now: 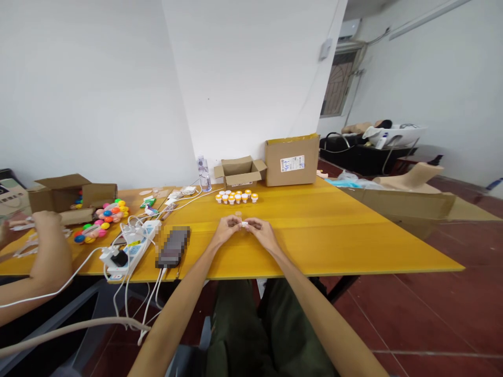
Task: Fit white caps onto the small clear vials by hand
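Note:
My left hand (pixel 226 230) and my right hand (pixel 262 232) meet over the yellow table (pixel 334 235), fingertips pinched together on a small white part (pixel 244 225) held between them. Both hands rest close to the table top. Beyond them stands a cluster of several small white-and-orange caps (pixel 236 197). A small pale piece (pixel 238 213) lies just past my fingers.
Two cardboard boxes (pixel 240 172) (pixel 291 159) and a water bottle (pixel 203 173) stand at the table's far edge. To my left lie a phone (pixel 173 247), a power strip with cables (pixel 129 248) and coloured balls (pixel 105 220). Another person's arm (pixel 47 251) rests at the left.

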A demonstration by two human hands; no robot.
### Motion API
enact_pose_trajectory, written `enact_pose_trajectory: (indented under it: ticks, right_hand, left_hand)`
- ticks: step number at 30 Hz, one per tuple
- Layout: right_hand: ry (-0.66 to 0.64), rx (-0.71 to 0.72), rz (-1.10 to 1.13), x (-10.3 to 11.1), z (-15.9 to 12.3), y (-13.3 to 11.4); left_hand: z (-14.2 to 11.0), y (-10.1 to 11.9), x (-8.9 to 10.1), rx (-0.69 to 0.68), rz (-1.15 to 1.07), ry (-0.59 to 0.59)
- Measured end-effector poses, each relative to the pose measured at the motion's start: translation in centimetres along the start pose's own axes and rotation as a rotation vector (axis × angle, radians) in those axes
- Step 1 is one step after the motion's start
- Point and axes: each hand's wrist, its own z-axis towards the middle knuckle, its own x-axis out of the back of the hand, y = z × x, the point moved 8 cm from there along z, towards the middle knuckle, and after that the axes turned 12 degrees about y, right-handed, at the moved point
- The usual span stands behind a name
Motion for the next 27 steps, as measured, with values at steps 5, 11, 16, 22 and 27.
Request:
enact_pose_trajectory:
  ticks: [5,11,16,22,27]
  right_hand:
    - [-0.003,0.005,-0.003,-0.01,0.00,0.01]
    - [-0.002,0.022,-0.017,-0.07,-0.08,-0.07]
    - [0.005,0.030,-0.009,-0.09,-0.07,0.02]
    - [-0.013,0.011,0.017,-0.08,-0.05,-0.01]
    - [-0.028,0.008,0.012,0.00,-0.03,-0.21]
  left_hand:
    - [-0.07,0.11,-0.01,0.006,-0.005,-0.001]
    - [0.02,-0.07,-0.02,0.006,0.007,-0.010]
    - [0.09,-0.19,0.02,0.006,0.007,-0.011]
    - [0.03,-0.20,-0.05,0.016,-0.004,-0.016]
    - [0.02,-0.11,-0.11,0.023,-0.016,-0.017]
